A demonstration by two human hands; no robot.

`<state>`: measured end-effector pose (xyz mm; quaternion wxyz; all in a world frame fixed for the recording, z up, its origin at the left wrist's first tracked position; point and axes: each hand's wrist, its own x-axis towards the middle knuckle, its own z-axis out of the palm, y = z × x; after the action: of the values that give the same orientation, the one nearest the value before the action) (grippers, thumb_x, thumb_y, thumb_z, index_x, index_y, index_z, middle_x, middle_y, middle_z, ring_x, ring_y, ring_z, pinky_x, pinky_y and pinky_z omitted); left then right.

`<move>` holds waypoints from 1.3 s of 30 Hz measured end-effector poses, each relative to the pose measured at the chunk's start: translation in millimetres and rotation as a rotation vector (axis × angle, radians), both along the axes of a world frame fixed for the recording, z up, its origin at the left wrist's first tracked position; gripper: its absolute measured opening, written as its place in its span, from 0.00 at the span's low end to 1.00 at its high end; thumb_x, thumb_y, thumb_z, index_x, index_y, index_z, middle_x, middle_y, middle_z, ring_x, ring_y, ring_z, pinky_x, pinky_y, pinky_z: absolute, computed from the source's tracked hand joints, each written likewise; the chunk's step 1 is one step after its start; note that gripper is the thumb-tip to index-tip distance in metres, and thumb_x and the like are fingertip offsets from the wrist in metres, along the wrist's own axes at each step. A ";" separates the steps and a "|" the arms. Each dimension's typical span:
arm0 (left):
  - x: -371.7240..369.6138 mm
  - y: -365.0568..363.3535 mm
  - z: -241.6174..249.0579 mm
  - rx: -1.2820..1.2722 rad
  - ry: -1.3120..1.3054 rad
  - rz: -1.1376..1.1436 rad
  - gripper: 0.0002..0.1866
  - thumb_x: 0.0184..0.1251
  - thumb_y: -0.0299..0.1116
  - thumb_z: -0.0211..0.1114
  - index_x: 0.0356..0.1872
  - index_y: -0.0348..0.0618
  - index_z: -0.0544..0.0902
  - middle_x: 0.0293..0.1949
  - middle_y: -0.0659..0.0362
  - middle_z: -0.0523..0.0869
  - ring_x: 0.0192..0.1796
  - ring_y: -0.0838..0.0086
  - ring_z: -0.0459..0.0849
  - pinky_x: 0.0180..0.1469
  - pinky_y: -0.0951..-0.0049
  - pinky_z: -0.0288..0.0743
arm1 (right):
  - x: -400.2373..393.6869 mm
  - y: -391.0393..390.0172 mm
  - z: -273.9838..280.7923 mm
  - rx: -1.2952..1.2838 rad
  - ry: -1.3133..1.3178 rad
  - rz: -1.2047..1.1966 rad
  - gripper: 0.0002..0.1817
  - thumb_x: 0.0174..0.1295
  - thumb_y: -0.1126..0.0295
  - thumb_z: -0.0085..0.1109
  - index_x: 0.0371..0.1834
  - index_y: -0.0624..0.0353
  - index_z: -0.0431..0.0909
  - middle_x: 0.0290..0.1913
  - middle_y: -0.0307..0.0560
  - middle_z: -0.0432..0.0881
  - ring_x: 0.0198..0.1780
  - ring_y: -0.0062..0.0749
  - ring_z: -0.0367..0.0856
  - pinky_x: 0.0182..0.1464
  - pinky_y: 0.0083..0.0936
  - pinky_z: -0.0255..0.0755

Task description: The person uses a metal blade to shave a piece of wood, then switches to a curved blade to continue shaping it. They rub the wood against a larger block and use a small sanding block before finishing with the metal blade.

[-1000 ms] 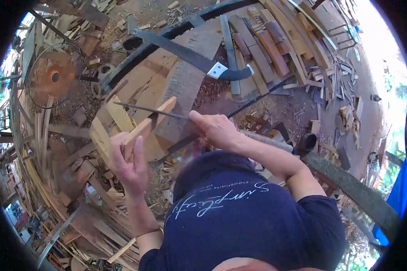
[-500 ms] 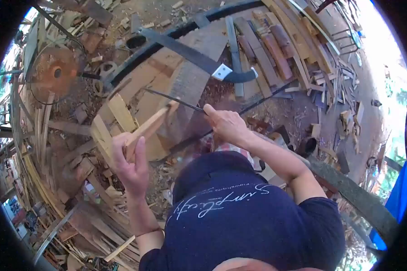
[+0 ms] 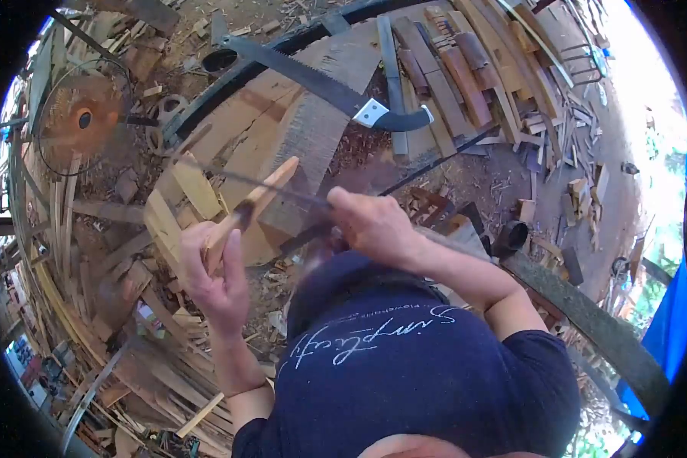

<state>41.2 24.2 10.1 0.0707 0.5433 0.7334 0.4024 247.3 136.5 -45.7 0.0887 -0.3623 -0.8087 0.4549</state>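
Observation:
My left hand [image 3: 215, 275] is wrapped round the lower end of a wooden stick [image 3: 275, 182], which slants up and to the right and has a dark scorched-looking patch partway along it. In my right hand [image 3: 370, 225] is a long, thin, dark tool [image 3: 301, 197] like a narrow blade, its far part smeared by motion. The tool crosses the stick above the dark patch in this view. Beyond both hands, a saw [image 3: 313, 82] with a dark curved handle and a pale metal plate lies on a broad wooden work surface [image 3: 301, 145].
Wooden strips and blocks [image 3: 454, 72] lie side by side at the upper right. Pale offcuts [image 3: 196, 187] rest near my left hand. A round, rusty orange disc [image 3: 84, 118] stands at the left. Wood scraps [image 3: 588, 195] litter the ground, and a long beam [image 3: 588, 324] slants past my right elbow.
My right hand has moved slightly left and down, bringing the tool farther across the stick. My left hand has shifted a little left, and the stick's pale tip now shows past the tool.

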 end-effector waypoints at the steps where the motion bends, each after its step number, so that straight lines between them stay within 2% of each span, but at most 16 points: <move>1: 0.3 -2.4 0.9 -0.062 -0.037 0.013 0.09 0.68 0.24 0.63 0.44 0.36 0.74 0.40 0.58 0.78 0.36 0.78 0.77 0.39 0.77 0.73 | -0.9 -1.3 -0.7 0.022 0.039 0.041 0.08 0.61 0.71 0.55 0.39 0.55 0.66 0.31 0.55 0.81 0.36 0.58 0.80 0.34 0.50 0.70; 5: -1.5 -0.6 0.7 -0.057 -0.073 0.037 0.09 0.69 0.25 0.63 0.45 0.37 0.74 0.39 0.59 0.79 0.36 0.80 0.77 0.39 0.78 0.73 | -4.4 5.9 -46.0 0.057 -0.010 0.086 0.09 0.59 0.72 0.55 0.39 0.55 0.65 0.33 0.53 0.81 0.36 0.58 0.80 0.34 0.50 0.71; 8: -3.4 3.6 -0.6 -0.010 0.010 0.007 0.09 0.69 0.24 0.63 0.45 0.37 0.74 0.38 0.60 0.79 0.34 0.82 0.77 0.36 0.80 0.72 | -11.9 13.8 -19.6 0.094 -0.028 0.164 0.07 0.64 0.69 0.48 0.43 0.52 0.63 0.32 0.52 0.81 0.36 0.56 0.82 0.34 0.50 0.72; 12: -2.4 -5.2 -2.5 -0.129 -0.093 0.040 0.09 0.69 0.24 0.62 0.46 0.37 0.74 0.39 0.60 0.79 0.34 0.83 0.77 0.35 0.82 0.71 | -12.1 5.9 12.3 0.093 0.094 0.193 0.08 0.64 0.69 0.47 0.45 0.50 0.63 0.32 0.53 0.81 0.36 0.56 0.82 0.35 0.51 0.73; 14: 0.8 -1.8 0.7 -0.062 -0.065 0.007 0.09 0.69 0.23 0.62 0.46 0.37 0.74 0.39 0.60 0.79 0.33 0.82 0.77 0.35 0.81 0.72 | -8.7 8.6 -7.5 0.086 0.047 0.190 0.13 0.58 0.72 0.55 0.43 0.52 0.63 0.31 0.52 0.80 0.35 0.57 0.81 0.35 0.50 0.71; 16: -0.1 -8.1 0.8 -0.083 -0.117 0.042 0.08 0.69 0.23 0.62 0.46 0.37 0.74 0.39 0.61 0.78 0.34 0.82 0.77 0.36 0.81 0.72 | -5.8 24.9 -46.9 -0.017 -0.209 0.139 0.13 0.60 0.69 0.55 0.44 0.52 0.62 0.31 0.52 0.81 0.36 0.56 0.82 0.34 0.50 0.71; 18: -4.0 -7.3 -2.4 -0.019 -0.005 -0.005 0.08 0.69 0.24 0.62 0.45 0.37 0.74 0.38 0.61 0.78 0.36 0.81 0.77 0.39 0.80 0.72 | 5.7 27.9 -69.7 -0.010 -0.298 0.116 0.11 0.61 0.68 0.54 0.43 0.53 0.63 0.30 0.53 0.81 0.35 0.57 0.81 0.34 0.49 0.72; 19: -2.4 -6.1 -2.6 -0.025 -0.009 0.002 0.08 0.69 0.24 0.62 0.45 0.37 0.74 0.38 0.61 0.78 0.36 0.81 0.77 0.39 0.80 0.72 | 2.8 28.0 -55.6 -0.015 -0.302 0.125 0.11 0.61 0.68 0.54 0.43 0.53 0.63 0.30 0.53 0.81 0.35 0.57 0.81 0.34 0.49 0.72; 22: 4.9 -5.3 -1.7 -0.054 -0.051 0.024 0.08 0.69 0.24 0.62 0.45 0.37 0.73 0.40 0.60 0.77 0.39 0.79 0.76 0.43 0.78 0.72 | 1.0 9.4 -2.5 -0.004 0.049 0.073 0.09 0.60 0.70 0.55 0.40 0.54 0.66 0.31 0.53 0.81 0.35 0.57 0.81 0.34 0.48 0.72; 24: 5.6 -10.2 -1.2 -0.130 -0.108 0.067 0.09 0.64 0.21 0.65 0.41 0.35 0.75 0.39 0.53 0.80 0.40 0.67 0.79 0.46 0.71 0.73 | -3.3 5.1 8.1 0.000 0.105 0.143 0.12 0.57 0.71 0.57 0.42 0.54 0.65 0.31 0.52 0.81 0.36 0.56 0.81 0.35 0.47 0.72; 25: 6.3 -8.7 1.5 -0.129 -0.101 0.062 0.09 0.64 0.21 0.65 0.41 0.35 0.75 0.39 0.53 0.80 0.40 0.67 0.79 0.46 0.71 0.73 | -3.4 6.2 1.2 0.002 0.111 0.137 0.12 0.57 0.71 0.57 0.42 0.54 0.65 0.31 0.52 0.81 0.36 0.56 0.81 0.35 0.47 0.72; 28: 7.4 -5.5 5.9 -0.077 -0.069 0.052 0.09 0.64 0.22 0.66 0.41 0.35 0.75 0.40 0.53 0.80 0.40 0.67 0.80 0.47 0.70 0.73 | -2.3 22.6 -59.7 -0.018 -0.230 0.110 0.14 0.57 0.73 0.54 0.45 0.52 0.63 0.32 0.52 0.81 0.39 0.56 0.82 0.39 0.47 0.72; 30: 3.2 -8.8 2.7 -0.099 -0.084 0.024 0.08 0.69 0.24 0.62 0.45 0.37 0.73 0.44 0.57 0.76 0.45 0.75 0.75 0.50 0.75 0.71 | 8.0 32.4 -70.8 -0.014 -0.279 0.134 0.13 0.58 0.72 0.53 0.44 0.52 0.64 0.33 0.53 0.82 0.40 0.56 0.82 0.39 0.48 0.73; 36: 6.4 2.7 5.0 -0.070 -0.104 0.073 0.10 0.66 0.22 0.64 0.44 0.35 0.74 0.41 0.54 0.79 0.42 0.70 0.78 0.48 0.73 0.71 | 6.7 -2.9 -15.5 -0.026 0.000 0.181 0.11 0.57 0.71 0.55 0.40 0.54 0.64 0.34 0.52 0.81 0.40 0.54 0.82 0.38 0.48 0.73; 37: 6.1 3.4 5.6 -0.076 -0.104 0.071 0.10 0.66 0.22 0.64 0.44 0.35 0.74 0.41 0.54 0.79 0.42 0.70 0.78 0.48 0.73 0.71 | 5.8 -3.6 -23.1 -0.007 0.069 0.187 0.12 0.60 0.72 0.48 0.46 0.51 0.63 0.32 0.55 0.82 0.36 0.57 0.83 0.34 0.51 0.74; 39: 4.9 1.5 8.1 -0.114 -0.123 0.077 0.10 0.65 0.21 0.64 0.44 0.35 0.74 0.41 0.54 0.79 0.42 0.71 0.78 0.48 0.74 0.71 | 4.1 5.2 -49.7 -0.020 -0.010 0.139 0.12 0.60 0.72 0.48 0.46 0.51 0.63 0.31 0.55 0.82 0.36 0.56 0.83 0.34 0.51 0.74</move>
<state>46.1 25.7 18.2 0.1307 0.4841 0.7698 0.3949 251.5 141.7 -95.4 0.0491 -0.3086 -0.8277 0.4661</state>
